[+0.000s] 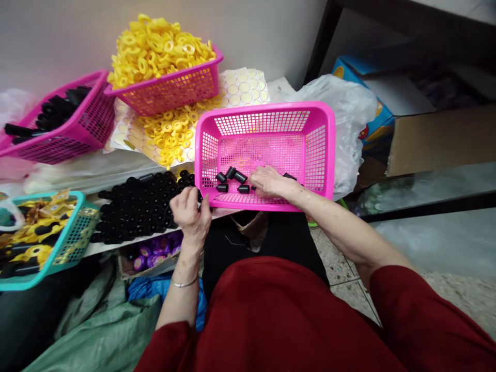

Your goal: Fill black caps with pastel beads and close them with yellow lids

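A pink mesh basket (310,111) stands in front of me with a few small black cylinders (232,178) on its floor. My right hand (269,182) reaches inside it, fingers curled over the black pieces near the front wall. Just outside the basket's left front corner, my left hand (190,211) is closed with its fingers pinched on a small black piece. It sits at the edge of a heap of black cylinders (137,206) lying on the table.
A pink basket of yellow rings (163,49) sits at the back, with loose yellow rings (170,137) on sticker sheets below it. A pink basket of black tubes (58,121) is far left, a teal basket (73,232) near left. A plastic bag (349,124) and cardboard boxes (437,137) lie right.
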A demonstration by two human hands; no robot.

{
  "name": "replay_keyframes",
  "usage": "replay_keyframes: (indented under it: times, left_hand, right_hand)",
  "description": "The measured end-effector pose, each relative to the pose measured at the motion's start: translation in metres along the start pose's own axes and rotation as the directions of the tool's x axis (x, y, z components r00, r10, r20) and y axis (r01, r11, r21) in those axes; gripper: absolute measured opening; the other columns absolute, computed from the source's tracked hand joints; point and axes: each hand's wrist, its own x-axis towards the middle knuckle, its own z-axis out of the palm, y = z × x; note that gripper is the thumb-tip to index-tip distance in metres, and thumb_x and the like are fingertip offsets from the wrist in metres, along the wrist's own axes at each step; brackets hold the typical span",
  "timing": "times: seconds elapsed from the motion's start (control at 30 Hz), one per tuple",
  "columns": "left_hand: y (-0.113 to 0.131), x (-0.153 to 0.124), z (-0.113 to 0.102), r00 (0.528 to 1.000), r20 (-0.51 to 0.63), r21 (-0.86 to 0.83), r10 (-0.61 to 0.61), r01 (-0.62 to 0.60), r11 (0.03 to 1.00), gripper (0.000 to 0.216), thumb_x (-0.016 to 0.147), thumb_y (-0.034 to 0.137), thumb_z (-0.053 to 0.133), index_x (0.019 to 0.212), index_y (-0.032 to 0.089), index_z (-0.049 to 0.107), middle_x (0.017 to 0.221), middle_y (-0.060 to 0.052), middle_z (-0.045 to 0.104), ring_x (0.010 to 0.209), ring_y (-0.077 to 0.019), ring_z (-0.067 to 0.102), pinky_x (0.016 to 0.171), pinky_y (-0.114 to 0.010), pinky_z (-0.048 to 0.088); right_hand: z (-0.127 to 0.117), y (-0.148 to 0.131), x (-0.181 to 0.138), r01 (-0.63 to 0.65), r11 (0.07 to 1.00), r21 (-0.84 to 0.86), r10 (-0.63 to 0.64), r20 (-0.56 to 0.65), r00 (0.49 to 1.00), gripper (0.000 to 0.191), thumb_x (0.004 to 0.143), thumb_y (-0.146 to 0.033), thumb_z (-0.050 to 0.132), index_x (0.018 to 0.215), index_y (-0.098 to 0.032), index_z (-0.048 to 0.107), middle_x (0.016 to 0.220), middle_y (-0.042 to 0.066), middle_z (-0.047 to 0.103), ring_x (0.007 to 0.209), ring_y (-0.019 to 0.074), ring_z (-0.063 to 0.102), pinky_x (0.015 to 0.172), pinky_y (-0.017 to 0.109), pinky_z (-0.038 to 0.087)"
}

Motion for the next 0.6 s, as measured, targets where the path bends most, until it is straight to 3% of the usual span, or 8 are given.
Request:
replay_keyframes:
  times: [0.07,0.1,0.17,0.27,0.33,0.43,0.53,0.6]
  left_hand:
    - [0.01,0.032,0.015,0.96,0.202,-0.074,0.196,-0.184,0.98,0.022,0.081,0.021,0.058,0.102,0.02,0.065,0.106,-0.01,0.063,0.102,-0.0276,0.053,0.094,-0.045,0.041]
    - [0.015,0.046,0.024,0.907,0.319,-0.099,0.275,-0.257,0.961,0.024,0.08,0.016,0.054,0.101,0.02,0.065,0.108,-0.01,0.063,0.107,-0.0285,0.051,0.095,-0.046,0.04]
    - [0.024,0.067,0.044,0.746,0.532,-0.162,0.401,-0.375,0.913,0.033,0.075,0.008,0.051,0.102,0.021,0.066,0.108,-0.01,0.062,0.116,-0.0312,0.047,0.096,-0.047,0.04]
    - [0.034,0.081,0.07,0.504,0.708,-0.258,0.494,-0.466,0.846,0.041,0.068,0.002,0.051,0.101,0.02,0.066,0.108,-0.01,0.062,0.125,-0.034,0.041,0.1,-0.052,0.036]
    - [0.037,0.083,0.081,0.445,0.736,-0.279,0.51,-0.487,0.828,0.038,0.067,-0.001,0.05,0.095,0.017,0.067,0.102,-0.011,0.063,0.126,-0.0344,0.041,0.103,-0.055,0.032]
    - [0.037,0.083,0.086,0.487,0.718,-0.304,0.497,-0.423,0.854,0.024,0.072,0.003,0.052,0.085,0.016,0.067,0.091,-0.011,0.064,0.118,-0.0328,0.046,0.102,-0.055,0.033]
    - [0.039,0.082,0.077,0.607,0.626,-0.477,0.489,-0.198,0.856,0.013,0.077,0.019,0.063,0.088,0.018,0.068,0.086,-0.007,0.064,0.099,-0.0256,0.055,0.091,-0.045,0.043]
    - [0.042,0.079,0.068,0.69,0.561,-0.62,0.457,-0.015,0.785,0.022,0.075,0.028,0.069,0.095,0.019,0.068,0.085,-0.005,0.064,0.086,-0.0199,0.057,0.08,-0.036,0.047]
  right_hand:
    - [-0.002,0.006,-0.01,0.003,0.997,0.075,0.007,-0.126,0.992,0.021,0.076,-0.009,0.051,0.092,-0.012,0.065,0.094,0.014,0.067,0.087,0.0244,0.059,0.071,0.033,0.04]
    - [-0.002,0.009,-0.015,0.012,0.991,0.134,0.015,-0.194,0.981,0.021,0.076,-0.011,0.051,0.093,-0.012,0.064,0.094,0.013,0.066,0.087,0.0235,0.057,0.072,0.033,0.04]
    - [0.001,0.015,-0.028,0.038,0.95,0.309,0.06,-0.303,0.951,0.019,0.077,-0.016,0.052,0.093,-0.013,0.062,0.091,0.009,0.063,0.083,0.0208,0.055,0.071,0.032,0.04]
    - [0.01,0.019,-0.045,0.126,0.756,0.643,0.195,-0.404,0.894,0.019,0.078,-0.024,0.055,0.094,-0.015,0.061,0.082,0.003,0.06,0.076,0.0163,0.053,0.068,0.03,0.041]
    - [0.018,0.016,-0.054,0.207,0.581,0.787,0.278,-0.431,0.859,0.02,0.077,-0.027,0.058,0.093,-0.015,0.061,0.081,0.001,0.059,0.076,0.0151,0.054,0.068,0.029,0.043]
    - [0.026,0.007,-0.063,0.313,0.436,0.844,0.346,-0.478,0.807,0.022,0.074,-0.025,0.063,0.093,-0.015,0.062,0.085,0.002,0.059,0.079,0.0147,0.056,0.071,0.03,0.046]
    - [0.027,-0.002,-0.069,0.374,0.479,0.794,0.367,-0.568,0.737,0.022,0.074,-0.023,0.065,0.095,-0.016,0.064,0.088,0.002,0.058,0.082,0.0152,0.056,0.073,0.031,0.048]
    - [0.024,-0.006,-0.071,0.38,0.545,0.747,0.355,-0.616,0.703,0.022,0.076,-0.021,0.063,0.097,-0.018,0.064,0.089,0.003,0.058,0.084,0.0159,0.056,0.075,0.032,0.048]
